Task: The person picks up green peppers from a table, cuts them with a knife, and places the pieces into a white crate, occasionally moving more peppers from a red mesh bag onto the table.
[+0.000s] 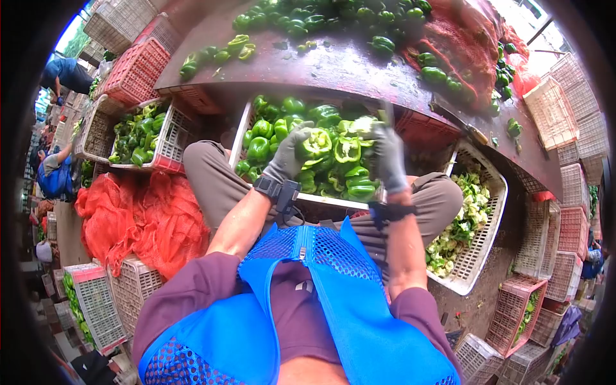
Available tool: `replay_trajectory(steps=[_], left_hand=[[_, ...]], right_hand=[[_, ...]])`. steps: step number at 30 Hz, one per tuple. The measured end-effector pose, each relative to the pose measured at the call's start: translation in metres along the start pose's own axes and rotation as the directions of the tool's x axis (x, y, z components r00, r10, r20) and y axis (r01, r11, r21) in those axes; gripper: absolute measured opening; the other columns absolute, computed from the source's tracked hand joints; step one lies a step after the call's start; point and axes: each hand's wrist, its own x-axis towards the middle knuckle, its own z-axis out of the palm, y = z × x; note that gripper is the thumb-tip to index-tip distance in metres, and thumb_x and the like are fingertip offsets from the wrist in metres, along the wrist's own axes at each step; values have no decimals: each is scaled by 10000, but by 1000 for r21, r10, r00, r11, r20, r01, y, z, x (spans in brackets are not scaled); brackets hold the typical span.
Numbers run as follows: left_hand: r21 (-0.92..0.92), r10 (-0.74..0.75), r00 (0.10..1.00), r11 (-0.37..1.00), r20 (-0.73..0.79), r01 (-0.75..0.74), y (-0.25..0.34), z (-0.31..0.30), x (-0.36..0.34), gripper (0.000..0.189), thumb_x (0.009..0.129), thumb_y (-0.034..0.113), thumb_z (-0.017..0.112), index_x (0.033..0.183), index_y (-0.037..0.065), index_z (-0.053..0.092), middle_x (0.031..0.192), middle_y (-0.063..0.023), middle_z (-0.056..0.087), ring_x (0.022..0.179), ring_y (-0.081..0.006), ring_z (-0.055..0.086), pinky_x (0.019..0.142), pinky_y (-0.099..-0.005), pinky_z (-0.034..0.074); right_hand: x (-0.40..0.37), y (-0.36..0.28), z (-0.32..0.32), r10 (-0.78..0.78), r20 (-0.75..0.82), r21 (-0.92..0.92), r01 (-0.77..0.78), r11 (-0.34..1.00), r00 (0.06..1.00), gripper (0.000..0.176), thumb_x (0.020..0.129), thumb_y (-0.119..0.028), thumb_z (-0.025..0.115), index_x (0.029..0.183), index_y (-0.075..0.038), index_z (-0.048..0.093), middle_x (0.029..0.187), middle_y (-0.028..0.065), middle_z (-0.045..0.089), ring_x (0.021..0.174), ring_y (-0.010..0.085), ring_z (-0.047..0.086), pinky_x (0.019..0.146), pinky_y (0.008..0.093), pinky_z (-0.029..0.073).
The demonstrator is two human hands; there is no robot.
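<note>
My left hand, in a grey glove, is closed on a cut green bell pepper whose pale inside faces up. My right hand, also gloved, is closed and smeared by motion. Beside its fingers is a pale, seedy pepper piece; what the hand grips cannot be made out. Both hands are over a crate of green bell peppers between my knees. Another opened pepper half lies between the hands, on top of the pile.
A dark table ahead bears loose peppers and a red mesh sack. At my right is a white crate of pepper cores. Red netting and a pepper-filled crate are at left. Two people in blue are farther left.
</note>
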Motion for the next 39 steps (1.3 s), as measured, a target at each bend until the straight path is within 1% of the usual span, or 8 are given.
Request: replay_trajectory(steps=[3,8,11,17,19,22,29,39], left_hand=[[41,-5,996,999,91,2,13,12,-5,527,897,191,620,1364,38,430,1163,-100,613,1092,-211,620,989,-367,510],[504,31,994,860,104,-79,15,27,-8,562,803,201,647,1332,75,508,1187,-102,611,1101,-183,589,949,-348,485],[752,268,736,-466,622,-466,12,52,9,544,777,225,686,1280,71,546,1148,-160,618,1083,-306,601,939,-418,476],[318,70,919,926,389,-205,26,182,62,540,867,215,650,1341,19,481,1110,-88,606,1002,-173,613,816,-318,529],[571,-33,833,744,552,-349,8,211,65,462,848,247,647,1274,90,558,1025,-87,652,902,-212,657,769,-361,541],[523,12,612,-533,791,-665,11,184,105,448,740,238,695,1170,126,647,1046,-173,666,924,-362,656,815,-442,538],[393,-187,704,-719,685,-573,52,95,47,445,712,237,699,1138,134,621,901,-99,614,803,-325,627,701,-453,510],[887,-469,851,-255,235,-385,3,10,6,402,959,386,551,1184,68,651,1132,-213,659,1065,-369,626,915,-443,488]], right_hand=[[-36,-35,-88,-423,-134,-491,310,814,896,292,987,-262,580,1174,-46,638,890,41,638,645,89,529,556,278,450],[-104,-51,-228,-447,-402,-916,-357,184,799,339,928,-247,593,1234,-104,620,1037,185,711,952,372,684,791,453,531],[-124,-20,-283,-221,-543,-840,-520,159,810,448,920,-321,591,1316,-111,588,1131,234,682,994,387,678,845,459,520],[-127,14,-258,-382,-572,-799,-389,459,726,360,956,-258,557,1256,-72,628,1112,208,698,1001,343,683,865,413,519],[-126,31,-265,-459,-560,-822,-398,407,689,357,958,-294,537,1235,-92,637,1082,196,705,970,354,682,850,422,516],[-144,35,-270,-474,-593,-797,-389,462,651,329,968,-292,540,1216,-105,649,1113,165,708,999,338,684,865,423,516],[-141,16,-266,-577,-607,-788,-317,528,547,321,952,-257,582,1206,-77,659,1016,135,720,884,254,689,792,365,526],[-114,-56,-169,-567,-532,-620,166,767,630,268,954,-111,596,1204,-55,672,827,-15,656,643,33,529,571,220,443]])
